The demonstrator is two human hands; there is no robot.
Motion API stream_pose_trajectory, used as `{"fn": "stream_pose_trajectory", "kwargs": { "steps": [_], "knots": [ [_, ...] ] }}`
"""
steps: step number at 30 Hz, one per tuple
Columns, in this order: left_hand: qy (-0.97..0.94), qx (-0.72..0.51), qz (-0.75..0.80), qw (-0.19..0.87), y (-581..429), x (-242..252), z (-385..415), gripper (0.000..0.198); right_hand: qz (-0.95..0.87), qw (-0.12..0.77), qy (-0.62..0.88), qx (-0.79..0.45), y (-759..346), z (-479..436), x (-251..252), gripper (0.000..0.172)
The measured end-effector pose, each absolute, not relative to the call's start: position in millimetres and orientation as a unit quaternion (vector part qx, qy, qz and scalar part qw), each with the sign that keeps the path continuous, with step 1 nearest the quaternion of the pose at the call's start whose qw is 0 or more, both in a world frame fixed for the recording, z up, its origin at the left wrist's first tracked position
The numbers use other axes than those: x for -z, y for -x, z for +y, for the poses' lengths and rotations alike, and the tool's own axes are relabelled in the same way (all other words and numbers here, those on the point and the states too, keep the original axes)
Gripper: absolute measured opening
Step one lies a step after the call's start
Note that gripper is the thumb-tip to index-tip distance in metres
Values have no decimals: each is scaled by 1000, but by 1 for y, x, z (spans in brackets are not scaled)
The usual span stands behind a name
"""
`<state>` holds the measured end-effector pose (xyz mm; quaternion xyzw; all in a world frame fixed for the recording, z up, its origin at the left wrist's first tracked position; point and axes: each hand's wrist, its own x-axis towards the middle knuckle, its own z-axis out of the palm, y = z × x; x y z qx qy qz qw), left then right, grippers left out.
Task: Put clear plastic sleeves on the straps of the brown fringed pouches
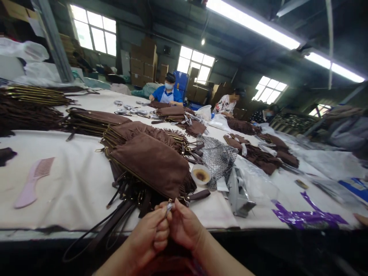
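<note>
Both my hands meet at the near edge of the table. My left hand (pixel 151 235) and my right hand (pixel 185 226) are closed in a pinch on a small pale piece (pixel 169 207) held between the fingertips. It is too small to name. Just beyond the fingers lies a stack of brown suede fringed bags (pixel 151 161) with gold zips. Dark straps (pixel 115 224) from the stack hang over the table edge to the left of my hands.
A pink comb (pixel 30 184) lies at the left. A tape roll (pixel 200 174), a grey tape dispenser (pixel 238 191), clear plastic bags (pixel 258 180) and purple film (pixel 307 216) lie to the right. More bag stacks (pixel 31 103) fill the white table (pixel 71 184). Three people work at the far end.
</note>
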<state>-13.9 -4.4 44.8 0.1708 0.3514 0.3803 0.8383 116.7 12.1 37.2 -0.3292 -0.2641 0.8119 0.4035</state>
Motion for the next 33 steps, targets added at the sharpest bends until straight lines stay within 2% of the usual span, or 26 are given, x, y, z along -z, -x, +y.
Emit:
{"fn": "stream_pose_trajectory", "kwargs": {
  "steps": [2, 5, 7, 8, 11, 12, 14, 16, 18, 21, 24, 27, 29, 30, 33],
  "knots": [
    [-301, -352, 425, 777, 29, -51, -3, 43, -358, 410, 449, -709, -139, 6, -35, 40],
    [-474, -343, 525, 618, 49, -64, 5, 36, -553, 422, 590, -410, -179, 7, -34, 29],
    [-462, -377, 561, 574, 54, -72, 15, 32, -673, 382, 595, -217, -202, 15, -34, 24],
    [-422, -397, 572, 580, 52, -75, 21, 35, -715, 339, 593, -147, -210, 19, -35, 29],
    [-313, -420, 588, 616, 39, -82, 38, 41, -771, 171, 612, -46, -224, 26, -32, 47],
    [-305, -428, 596, 607, 34, -83, 44, 40, -773, 127, 620, -35, -226, 27, -30, 47],
    [-318, -455, 616, 559, 29, -86, 57, 37, -774, 69, 629, -29, -230, 24, -26, 35],
    [-341, -486, 627, 505, 29, -90, 73, 30, -771, 52, 633, -47, -233, 20, -24, 17],
    [-351, -509, 626, 476, 32, -95, 92, 24, -760, 87, 635, -111, -232, 14, -27, 15],
    [-366, -531, 615, 453, 38, -102, 113, 22, -713, 220, 604, -280, -219, 4, -36, 19],
    [-377, -553, 611, 423, 40, -100, 113, 20, -589, 300, 549, -512, -197, -9, -45, 10],
    [-359, -592, 615, 378, 35, -84, 83, 22, -426, 313, 473, -705, -181, -21, -47, 20],
    [-335, -600, 625, 370, 25, -71, 51, 30, -359, 333, 429, -759, -175, -27, -44, 29],
    [-326, -575, 631, 406, 17, -66, 35, 31, -336, 343, 413, -774, -172, -29, -41, 33],
    [-307, -423, 529, 669, -11, -56, -4, 36, -322, 346, 376, -797, -167, -36, -33, 44]
  ]
}}
